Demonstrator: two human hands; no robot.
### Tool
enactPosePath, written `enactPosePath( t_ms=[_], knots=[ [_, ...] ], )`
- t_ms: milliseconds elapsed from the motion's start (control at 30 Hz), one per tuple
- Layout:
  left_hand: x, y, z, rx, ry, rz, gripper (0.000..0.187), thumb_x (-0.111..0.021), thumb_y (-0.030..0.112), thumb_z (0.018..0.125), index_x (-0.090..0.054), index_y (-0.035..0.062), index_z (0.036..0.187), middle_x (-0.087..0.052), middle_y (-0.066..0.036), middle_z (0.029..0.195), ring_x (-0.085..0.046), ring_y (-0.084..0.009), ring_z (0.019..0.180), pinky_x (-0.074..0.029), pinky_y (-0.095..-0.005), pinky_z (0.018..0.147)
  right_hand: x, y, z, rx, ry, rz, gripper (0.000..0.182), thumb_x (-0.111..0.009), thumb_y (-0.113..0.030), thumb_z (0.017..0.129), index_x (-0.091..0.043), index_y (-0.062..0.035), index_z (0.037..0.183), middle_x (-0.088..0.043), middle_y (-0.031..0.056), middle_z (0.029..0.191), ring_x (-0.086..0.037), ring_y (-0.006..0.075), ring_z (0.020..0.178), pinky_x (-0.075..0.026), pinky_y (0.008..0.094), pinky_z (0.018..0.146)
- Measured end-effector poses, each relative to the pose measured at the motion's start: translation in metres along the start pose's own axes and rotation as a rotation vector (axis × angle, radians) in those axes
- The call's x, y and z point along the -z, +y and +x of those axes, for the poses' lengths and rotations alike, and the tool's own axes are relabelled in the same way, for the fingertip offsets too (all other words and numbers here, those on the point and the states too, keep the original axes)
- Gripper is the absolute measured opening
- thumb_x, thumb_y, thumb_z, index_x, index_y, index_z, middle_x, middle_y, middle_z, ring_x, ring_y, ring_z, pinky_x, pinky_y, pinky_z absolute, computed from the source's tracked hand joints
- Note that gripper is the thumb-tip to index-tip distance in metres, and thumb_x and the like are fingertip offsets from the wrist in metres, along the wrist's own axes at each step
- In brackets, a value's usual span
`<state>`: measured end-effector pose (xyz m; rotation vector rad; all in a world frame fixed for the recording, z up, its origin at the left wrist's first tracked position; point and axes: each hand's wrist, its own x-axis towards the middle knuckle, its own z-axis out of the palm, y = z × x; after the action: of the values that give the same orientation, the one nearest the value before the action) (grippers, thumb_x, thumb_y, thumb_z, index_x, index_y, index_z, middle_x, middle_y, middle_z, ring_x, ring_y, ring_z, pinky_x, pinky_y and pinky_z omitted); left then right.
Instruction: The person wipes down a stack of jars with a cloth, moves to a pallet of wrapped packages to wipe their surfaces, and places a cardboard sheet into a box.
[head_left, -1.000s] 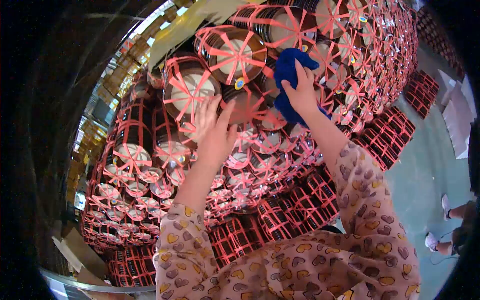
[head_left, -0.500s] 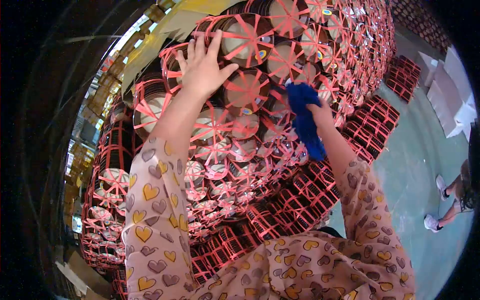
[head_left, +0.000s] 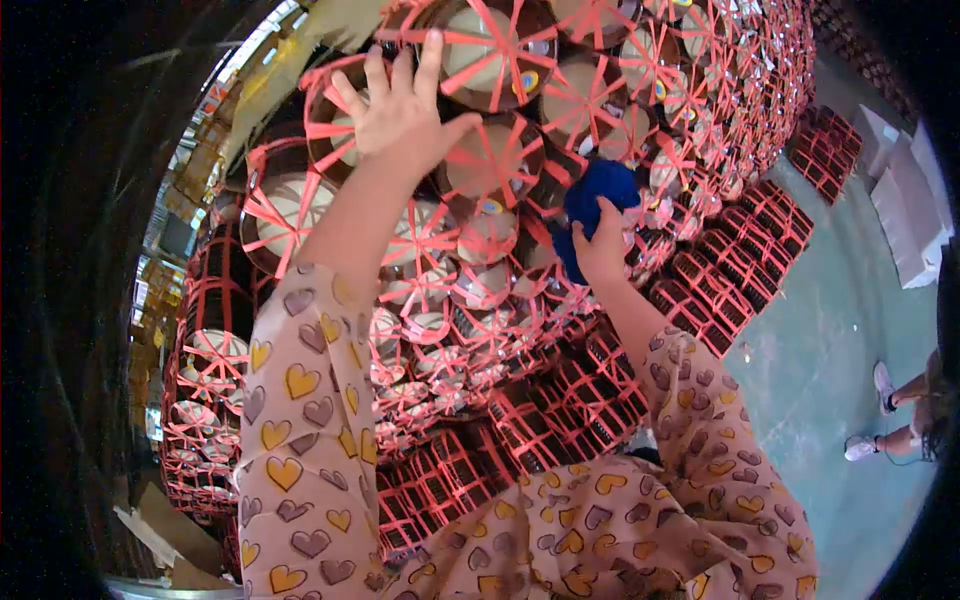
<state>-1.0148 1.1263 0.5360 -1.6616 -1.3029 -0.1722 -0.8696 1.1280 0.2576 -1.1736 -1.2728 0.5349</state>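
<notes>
My left hand point(head_left: 403, 122) lies with fingers spread over the upper part of a big pile of bundled round plates, its thumb by a bundle point(head_left: 491, 165) bound with pink straps. Each bundle is a dark-rimmed stack with a pale or brown round face and strapping crossing it. In my right hand point(head_left: 602, 245) is a bunched dark blue cloth point(head_left: 598, 192), gripped between thumb and fingers. The cloth is against or just over the strapped bundles to the right of my left hand; exact contact is hard to tell.
Rows of dark strapped stacks point(head_left: 735, 265) stand on the green floor point(head_left: 800, 350) at right. White boxes or sheets point(head_left: 912, 210) lie beyond. Another person's legs point(head_left: 905, 405) are at the right edge. Cardboard point(head_left: 175, 535) sits at lower left.
My right hand has moved left with the blue cloth, which is now more bunched up. The left hand stays spread on the bundles; the view has shifted slightly.
</notes>
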Motion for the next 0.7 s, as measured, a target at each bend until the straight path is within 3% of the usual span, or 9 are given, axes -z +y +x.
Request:
enactPosePath(
  t_ms=[100, 133, 167, 267, 367, 467, 600, 633, 700],
  knots=[
    [0.007, 0.001, -0.001, -0.023, 0.007, 0.067, 0.096, -0.062, 0.054, 0.069, -0.012, 0.0147, 0.141, -0.043, -0.010, 0.128, -0.031, -0.0333, 0.124, -0.021, -0.0628, 0.095, 0.020, 0.008, -0.018, -0.257, -0.115, 0.169, 0.053, -0.064, -0.009, 0.073, -0.041, 0.0054, 0.119, -0.051, 0.0238, 0.113, -0.050, 0.0333, 0.105, -0.038, 0.0368, 0.092],
    [0.051, 0.023, 0.018, 0.172, -0.566, 0.139, 0.101, -0.054, 0.061, 0.075, 0.007, 0.0159, 0.141, -0.023, -0.011, 0.140, -0.013, -0.0344, 0.131, -0.002, -0.0604, 0.103, 0.013, 0.024, -0.025, -0.296, -0.104, 0.195, 0.055, -0.064, -0.010, 0.073, -0.040, 0.0057, 0.120, -0.050, 0.0241, 0.115, -0.049, 0.0332, 0.108, -0.038, 0.0363, 0.093],
    [0.054, 0.027, 0.020, 0.189, -0.594, 0.175, 0.101, -0.056, 0.059, 0.075, 0.007, 0.0151, 0.141, -0.024, -0.011, 0.139, -0.015, -0.0350, 0.131, -0.001, -0.0603, 0.102, 0.000, 0.044, -0.036, -0.335, -0.089, 0.226, 0.057, -0.064, -0.012, 0.074, -0.039, 0.0060, 0.122, -0.049, 0.0244, 0.118, -0.048, 0.0331, 0.110, -0.037, 0.0359, 0.094],
    [0.045, 0.022, 0.017, 0.180, -0.533, 0.135, 0.101, -0.057, 0.057, 0.075, 0.006, 0.0148, 0.141, -0.027, -0.012, 0.138, -0.018, -0.0349, 0.130, -0.001, -0.0594, 0.103, -0.019, 0.035, -0.069, -0.361, -0.391, 0.002, 0.068, -0.065, -0.026, 0.074, -0.035, 0.0024, 0.128, -0.048, 0.0233, 0.119, -0.048, 0.0305, 0.110, -0.037, 0.0347, 0.092],
    [0.045, 0.019, 0.014, 0.149, -0.480, 0.113, 0.101, -0.059, 0.054, 0.075, 0.005, 0.0145, 0.141, -0.029, -0.014, 0.137, -0.020, -0.0350, 0.129, -0.003, -0.0596, 0.102, -0.030, 0.015, -0.096, -0.543, -0.768, 0.301, 0.070, -0.067, -0.026, 0.074, -0.035, 0.0017, 0.129, -0.048, 0.0197, 0.121, -0.049, 0.0269, 0.109, -0.038, 0.0338, 0.092],
    [0.048, 0.015, 0.007, 0.092, -0.378, 0.086, 0.099, -0.058, 0.053, 0.076, 0.006, 0.0139, 0.141, -0.030, -0.015, 0.136, -0.020, -0.0347, 0.129, -0.005, -0.0601, 0.102, -0.046, 0.010, -0.132, -0.708, -0.516, 0.479, 0.066, -0.066, -0.022, 0.076, -0.035, 0.0038, 0.129, -0.047, 0.0172, 0.122, -0.048, 0.0239, 0.109, -0.038, 0.0318, 0.093],
    [0.034, 0.010, 0.000, 0.069, -0.300, 0.103, 0.097, -0.057, 0.052, 0.077, 0.004, 0.0131, 0.141, -0.032, -0.015, 0.136, -0.021, -0.0337, 0.129, -0.005, -0.0600, 0.102, -0.073, 0.001, -0.141, -0.242, -0.429, 0.324, 0.060, -0.062, -0.018, 0.081, -0.034, 0.0082, 0.127, -0.046, 0.0175, 0.123, -0.047, 0.0226, 0.110, -0.037, 0.0316, 0.094],
    [0.033, 0.009, 0.000, 0.054, -0.263, 0.083, 0.097, -0.057, 0.052, 0.077, 0.004, 0.0130, 0.141, -0.032, -0.014, 0.136, -0.021, -0.0335, 0.129, -0.005, -0.0600, 0.102, -0.087, 0.001, -0.139, -0.066, -0.422, 0.202, 0.061, -0.062, -0.021, 0.080, -0.034, 0.0049, 0.128, -0.045, 0.0212, 0.123, -0.047, 0.0299, 0.112, -0.037, 0.0338, 0.094],
    [0.033, 0.008, -0.001, 0.053, -0.263, 0.084, 0.096, -0.057, 0.051, 0.077, 0.003, 0.0128, 0.141, -0.032, -0.014, 0.135, -0.021, -0.0334, 0.129, -0.005, -0.0597, 0.102, -0.097, -0.027, -0.125, -0.236, -0.604, -0.062, 0.056, -0.061, -0.022, 0.078, -0.040, -0.0044, 0.127, -0.046, 0.0237, 0.117, -0.048, 0.0394, 0.106, -0.042, 0.0403, 0.089]
  ],
)
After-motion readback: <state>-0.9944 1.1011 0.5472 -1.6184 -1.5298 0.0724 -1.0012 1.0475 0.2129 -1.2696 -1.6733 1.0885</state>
